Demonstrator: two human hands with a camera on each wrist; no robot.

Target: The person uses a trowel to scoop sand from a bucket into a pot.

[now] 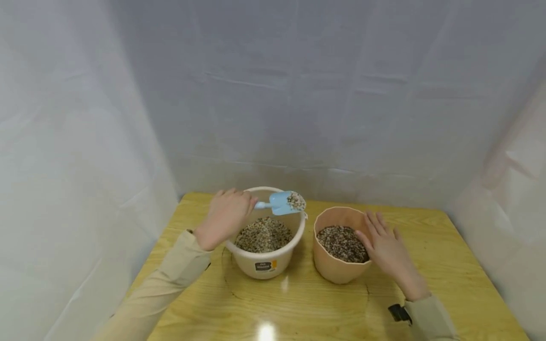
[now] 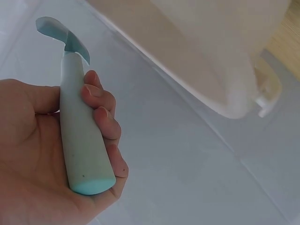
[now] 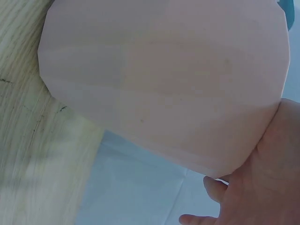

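My left hand (image 1: 225, 217) grips the handle of a light blue scoop (image 1: 281, 202), whose blade carries a small heap of gravel above a cream bucket (image 1: 265, 265). The left wrist view shows my fingers (image 2: 101, 117) curled round the scoop's handle (image 2: 82, 150), with the bucket's wall (image 2: 211, 51) behind. The bucket holds brown and grey gravel (image 1: 263, 234). To its right stands a peach pot (image 1: 337, 270), also filled with gravel (image 1: 342, 243). My right hand (image 1: 386, 246) rests with straight fingers against the pot's right rim; the right wrist view shows that hand (image 3: 262, 187) against the pot's wall (image 3: 164, 84).
Both containers stand on a yellow wooden table (image 1: 298, 308) with edges at left and right. White sheeting (image 1: 298, 94) closes in the back and both sides. A dark strap (image 1: 398, 312) sits on my right wrist.
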